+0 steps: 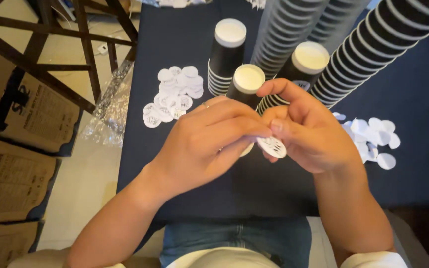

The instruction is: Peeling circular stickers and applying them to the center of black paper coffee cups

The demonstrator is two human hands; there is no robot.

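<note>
I see one round white sticker [272, 147], paper-thin, with a dark printed mark on its face. It is pinched between the fingertips of my left hand [209, 144] and right hand [306, 131], held over the dark table [184, 39], near edge of centre. The disc is tilted, printed face up and toward me. Its left edge is hidden under the left fingertips; the rest of the rim is free. A pale sliver just left of it, under the left fingers, I cannot identify.
</note>
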